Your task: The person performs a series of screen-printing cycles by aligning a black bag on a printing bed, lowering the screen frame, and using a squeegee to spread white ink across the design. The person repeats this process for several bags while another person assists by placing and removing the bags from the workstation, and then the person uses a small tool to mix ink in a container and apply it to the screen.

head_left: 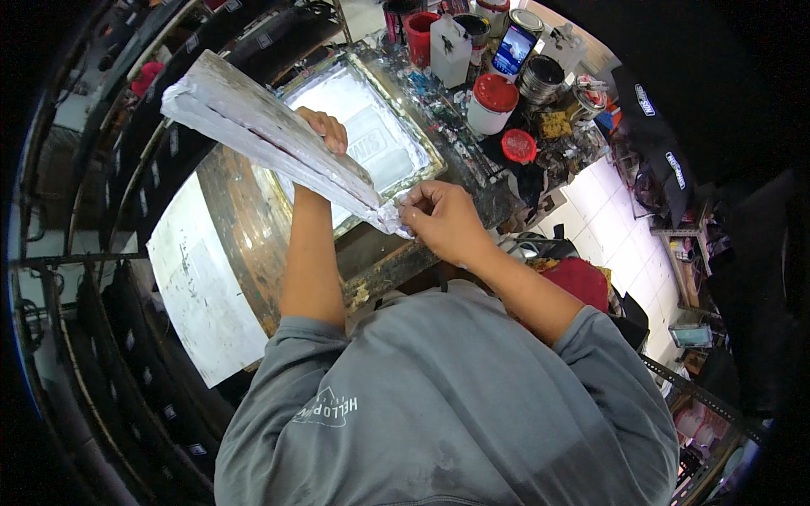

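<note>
A long screen-printing squeegee [253, 122], its wood coated in white ink, slants across the space in front of me, raised at the far left and lower toward the right. My left hand [325, 131] grips it from its far side, with the fingers curled over the top edge. At its lower right end my right hand [447, 221] is closed, thumb and fingertips pinching a crumpled, white-smeared part [392, 218]. Below and beyond lies a printing screen [426, 143], its mesh covered with white ink around a faint rectangular design. The squeegee hides part of the screen.
Ink-stained bench clutter includes a white tub with a red lid [493, 103], a red bucket [420, 38], a white jug [450, 52] and a lit phone [514, 51]. Dark printed pieces hang on racks [126, 169] at left. A white sheet [202, 287] lies left of the bench.
</note>
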A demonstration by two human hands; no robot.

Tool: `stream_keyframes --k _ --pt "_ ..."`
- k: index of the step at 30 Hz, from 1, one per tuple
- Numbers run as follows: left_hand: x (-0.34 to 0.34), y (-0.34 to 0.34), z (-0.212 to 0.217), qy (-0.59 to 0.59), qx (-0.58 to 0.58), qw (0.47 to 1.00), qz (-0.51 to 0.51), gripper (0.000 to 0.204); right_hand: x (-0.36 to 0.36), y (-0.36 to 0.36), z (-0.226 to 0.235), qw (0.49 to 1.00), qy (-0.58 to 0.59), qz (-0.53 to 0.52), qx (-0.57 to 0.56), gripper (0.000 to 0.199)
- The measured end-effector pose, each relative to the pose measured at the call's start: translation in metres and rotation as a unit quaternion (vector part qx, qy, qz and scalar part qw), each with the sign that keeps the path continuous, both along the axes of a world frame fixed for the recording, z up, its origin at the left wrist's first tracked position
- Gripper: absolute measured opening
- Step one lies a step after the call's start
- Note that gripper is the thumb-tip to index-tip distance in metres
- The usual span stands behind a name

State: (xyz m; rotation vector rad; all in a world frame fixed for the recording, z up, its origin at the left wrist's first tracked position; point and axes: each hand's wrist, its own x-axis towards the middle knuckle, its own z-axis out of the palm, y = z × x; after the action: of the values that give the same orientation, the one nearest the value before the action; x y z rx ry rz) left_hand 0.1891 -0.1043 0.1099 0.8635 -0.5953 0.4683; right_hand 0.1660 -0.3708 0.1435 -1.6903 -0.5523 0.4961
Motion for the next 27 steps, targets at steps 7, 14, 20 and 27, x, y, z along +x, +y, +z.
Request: stream_keyframes --k 7,14,20,27 --pt "-0.014 -0.001 -0.020 0.083 0.036 0.994 0.069 0.057 0.011 0.005 0.006 0.952 0.295 0.056 0.066 0.012" --pt "-0.034 -0.002 -0.051 0.291 0.168 0.883 0.327 0.079 0.022 0.006 0.047 0.929 0.347 0.080 0.101 0.014" --pt "-0.057 -0.016 -0.029 0.288 0.241 0.852 0.365 0.067 0.033 0.010 0.085 0.914 0.354 0.111 0.165 0.010" --pt "-0.088 -0.002 -0.031 0.259 0.307 0.819 0.410 0.065 0.040 0.018 0.134 0.913 0.332 0.140 0.194 0.010"
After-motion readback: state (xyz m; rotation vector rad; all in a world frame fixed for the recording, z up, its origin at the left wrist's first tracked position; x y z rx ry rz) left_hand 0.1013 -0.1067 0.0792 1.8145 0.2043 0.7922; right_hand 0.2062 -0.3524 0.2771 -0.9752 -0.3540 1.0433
